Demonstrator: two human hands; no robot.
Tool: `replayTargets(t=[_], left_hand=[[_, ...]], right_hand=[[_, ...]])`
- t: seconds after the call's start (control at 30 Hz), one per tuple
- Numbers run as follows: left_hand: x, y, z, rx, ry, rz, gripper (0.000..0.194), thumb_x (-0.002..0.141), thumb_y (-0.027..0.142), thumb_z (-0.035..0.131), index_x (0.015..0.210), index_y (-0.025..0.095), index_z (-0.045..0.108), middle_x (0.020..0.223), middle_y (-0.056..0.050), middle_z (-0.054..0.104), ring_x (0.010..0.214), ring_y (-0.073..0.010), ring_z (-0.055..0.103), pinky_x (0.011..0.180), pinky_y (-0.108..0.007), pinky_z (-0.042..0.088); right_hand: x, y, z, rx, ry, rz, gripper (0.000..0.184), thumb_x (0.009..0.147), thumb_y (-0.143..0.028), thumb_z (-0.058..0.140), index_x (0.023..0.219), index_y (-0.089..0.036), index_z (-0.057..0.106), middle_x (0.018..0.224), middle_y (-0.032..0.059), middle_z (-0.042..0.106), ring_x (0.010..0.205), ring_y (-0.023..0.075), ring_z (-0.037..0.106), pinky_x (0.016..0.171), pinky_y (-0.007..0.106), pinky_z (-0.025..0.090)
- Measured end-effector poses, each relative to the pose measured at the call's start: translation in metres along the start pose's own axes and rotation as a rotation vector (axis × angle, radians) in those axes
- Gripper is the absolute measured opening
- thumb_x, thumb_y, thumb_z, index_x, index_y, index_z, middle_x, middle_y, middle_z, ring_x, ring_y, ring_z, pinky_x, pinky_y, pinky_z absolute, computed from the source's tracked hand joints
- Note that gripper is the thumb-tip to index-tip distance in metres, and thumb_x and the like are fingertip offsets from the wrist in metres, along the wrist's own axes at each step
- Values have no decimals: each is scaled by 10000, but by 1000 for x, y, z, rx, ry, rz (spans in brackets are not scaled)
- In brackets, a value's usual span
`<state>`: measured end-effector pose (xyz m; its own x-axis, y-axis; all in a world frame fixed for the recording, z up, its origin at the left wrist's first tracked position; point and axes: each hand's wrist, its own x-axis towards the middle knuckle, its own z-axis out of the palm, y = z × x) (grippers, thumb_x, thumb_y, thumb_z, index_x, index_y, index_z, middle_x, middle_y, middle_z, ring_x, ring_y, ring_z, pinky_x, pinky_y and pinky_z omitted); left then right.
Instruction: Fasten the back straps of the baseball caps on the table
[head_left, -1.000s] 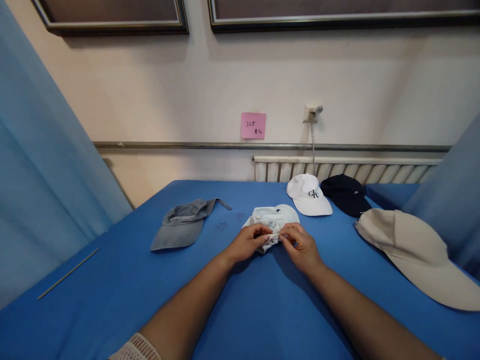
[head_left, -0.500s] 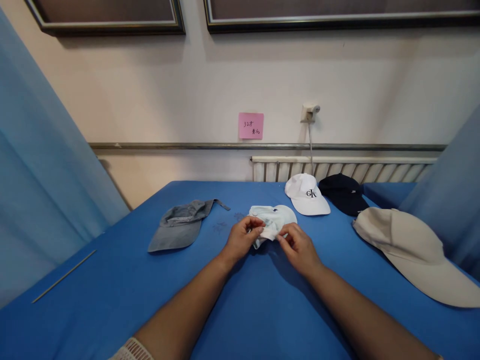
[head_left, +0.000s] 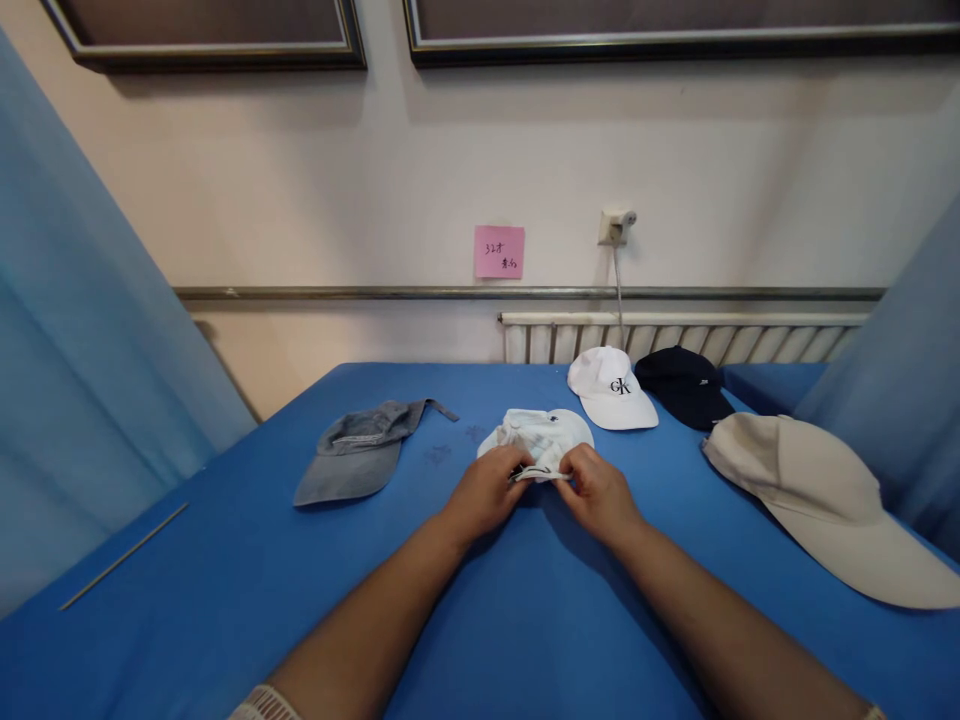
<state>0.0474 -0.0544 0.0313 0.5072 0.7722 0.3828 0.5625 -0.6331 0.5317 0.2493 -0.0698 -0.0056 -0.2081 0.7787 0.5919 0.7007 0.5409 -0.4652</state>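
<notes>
A pale, nearly white baseball cap with a small dark mark lies on the blue-covered table, its brim pointing away to the right. My left hand pinches the cap's near edge from the left. From the right, my right hand grips the same edge, thumb and fingers closed on it. Between the two hands a dark line shows along that edge. The fingertips are partly hidden by the cloth and by the hands themselves.
A grey cap lies to the left, a thin stick beyond it. On the right are a white cap with black letters, a black cap and a large beige cap. A radiator stands behind.
My hands have shifted their grip and now hold the cap's near edge stretched between them. More of the crown lies spread out behind my fingers. The other caps have stayed put.
</notes>
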Motion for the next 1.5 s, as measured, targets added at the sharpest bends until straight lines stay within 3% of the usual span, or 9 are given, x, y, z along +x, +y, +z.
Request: replayTargets(t=[0.17, 0.4, 0.63, 0.73, 0.93, 1.03, 1.17, 1.33, 1.5], left_hand=[[-5, 8, 2, 178, 75, 149, 126, 797, 115, 549, 900, 184, 564, 920, -49, 628, 880, -194, 554, 818, -319, 446], [-5, 5, 6, 252, 151, 370, 157, 847, 76, 490, 911, 176, 594, 973, -65, 652, 905, -185, 568, 823, -312, 461], [-6, 5, 8, 281, 176, 451, 207, 909, 106, 451, 957, 181, 638, 1005, -68, 674, 907, -172, 581, 840, -318, 478], [-7, 10, 4, 220, 119, 432, 252, 866, 64, 457, 1004, 181, 632, 1060, -77, 665, 972, -187, 579, 889, -340, 471], [-5, 17, -4, -117, -128, 267, 417, 717, 135, 617, 1130, 186, 596, 1186, -74, 633, 1096, -222, 569, 993, -357, 438], [-1, 7, -6, -227, 21, 35, 263, 797, 195, 567, 1051, 183, 632, 1063, -57, 678, 979, -192, 621, 912, -322, 477], [5, -17, -9, -127, 191, -230, 200, 824, 295, 554, 944, 169, 653, 873, -42, 683, 778, -176, 622, 742, -303, 493], [4, -32, -8, 70, 72, -157, 191, 773, 340, 641, 870, 176, 653, 921, -50, 671, 868, -206, 601, 809, -332, 455], [4, -26, -3, 136, 81, -38, 98, 813, 243, 601, 738, 180, 611, 897, -42, 660, 874, -191, 585, 843, -340, 425]], right_hand=[[3, -2, 0, -244, 61, -71, 91, 764, -125, 517, 781, -206, 480, 785, 32, 558, 742, 192, 523, 707, 307, 362], [0, 6, 5, -150, 56, 34, 102, 773, -137, 477, 819, -218, 435, 825, 27, 525, 685, 172, 511, 608, 273, 358], [1, 6, 0, -142, 85, 87, 132, 753, -115, 484, 804, -221, 424, 814, 20, 511, 709, 173, 515, 624, 268, 354], [3, 3, -5, -219, 24, 104, 159, 747, -80, 475, 839, -209, 454, 865, 38, 535, 718, 173, 517, 619, 271, 331], [0, 10, -21, -254, -281, 152, 268, 723, -3, 453, 889, -192, 545, 890, 34, 586, 716, 153, 546, 621, 268, 294], [2, 18, -27, -240, -302, 188, 224, 744, -20, 458, 817, -197, 575, 854, 27, 609, 732, 154, 557, 640, 263, 308], [5, 20, -25, -193, -136, 194, 181, 804, -68, 447, 832, -188, 579, 871, 42, 624, 770, 166, 576, 682, 262, 357], [1, 11, -12, -125, -40, 118, 169, 882, -264, 514, 1019, -183, 570, 957, 62, 624, 714, 171, 588, 669, 284, 406], [0, 14, -7, -160, -69, 140, 92, 881, -270, 521, 866, -204, 582, 843, 38, 628, 701, 178, 592, 624, 278, 404]])
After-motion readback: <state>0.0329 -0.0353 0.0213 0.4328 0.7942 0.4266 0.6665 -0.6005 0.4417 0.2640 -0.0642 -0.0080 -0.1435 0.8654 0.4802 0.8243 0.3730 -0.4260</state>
